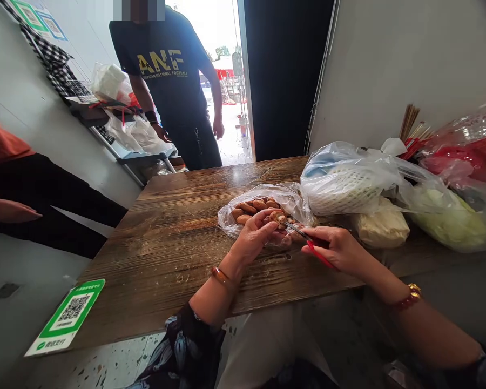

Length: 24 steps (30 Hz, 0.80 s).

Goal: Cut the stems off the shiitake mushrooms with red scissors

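Observation:
My left hand (256, 236) holds a brown mushroom (278, 218) between thumb and fingers, its pale underside turned toward my right. In my right hand (340, 249) is a pair of scissors with red handles (321, 256), and the dark blades touch the mushroom at its stem. Just behind the left hand lies an open clear plastic bag (230, 212) with several more brown mushrooms (259, 204) in it. The bag rests on the dark wooden table (178, 243). Part of the bag's contents is hidden by my hands.
On the table's right stand a plastic bag with foam netting (344, 186), a wrapped pale block (383, 224), a bagged green vegetable (449, 216) and skewers (409, 121). A QR code card (67, 316) sits at the left corner. Two people stand beyond the table.

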Tool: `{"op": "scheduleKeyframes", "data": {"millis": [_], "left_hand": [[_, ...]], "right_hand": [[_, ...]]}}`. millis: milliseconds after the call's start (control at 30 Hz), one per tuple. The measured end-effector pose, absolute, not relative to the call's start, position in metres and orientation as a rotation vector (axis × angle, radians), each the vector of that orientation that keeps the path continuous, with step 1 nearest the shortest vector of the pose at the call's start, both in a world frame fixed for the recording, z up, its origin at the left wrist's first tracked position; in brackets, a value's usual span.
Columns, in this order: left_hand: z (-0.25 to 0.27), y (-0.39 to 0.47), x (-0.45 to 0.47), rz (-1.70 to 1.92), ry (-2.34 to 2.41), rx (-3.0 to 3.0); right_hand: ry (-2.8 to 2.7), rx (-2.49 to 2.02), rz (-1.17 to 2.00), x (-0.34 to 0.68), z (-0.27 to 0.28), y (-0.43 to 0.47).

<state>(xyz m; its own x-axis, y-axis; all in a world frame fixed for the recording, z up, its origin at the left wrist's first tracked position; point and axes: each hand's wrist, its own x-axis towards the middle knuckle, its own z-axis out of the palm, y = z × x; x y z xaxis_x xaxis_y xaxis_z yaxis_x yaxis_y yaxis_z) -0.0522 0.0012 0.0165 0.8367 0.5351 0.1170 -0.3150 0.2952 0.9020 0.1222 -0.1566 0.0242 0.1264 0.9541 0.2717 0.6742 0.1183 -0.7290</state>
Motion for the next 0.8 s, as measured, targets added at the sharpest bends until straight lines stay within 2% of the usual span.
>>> {"op": "scheduleKeyframes", "data": {"millis": [233,400,533,800], "left_hand": [[0.016,0.003,-0.053,0.585,0.221,1.175],[0.017,0.003,-0.054,0.583,0.223,1.193],[0.022,0.007,-0.057,0.651,0.242,1.211],[0.036,0.023,-0.064,0.927,0.375,1.079]], "right_hand": [[-1.169,-1.433,1.078,0.117,0.025,-0.155],[-0.935,-1.259,1.149,0.115,0.032,-0.158],[-1.044,-1.51,0.85,0.125,0.025,-0.154],[-1.739,-2.15,-0.222,0.138,0.015,-0.138]]}}
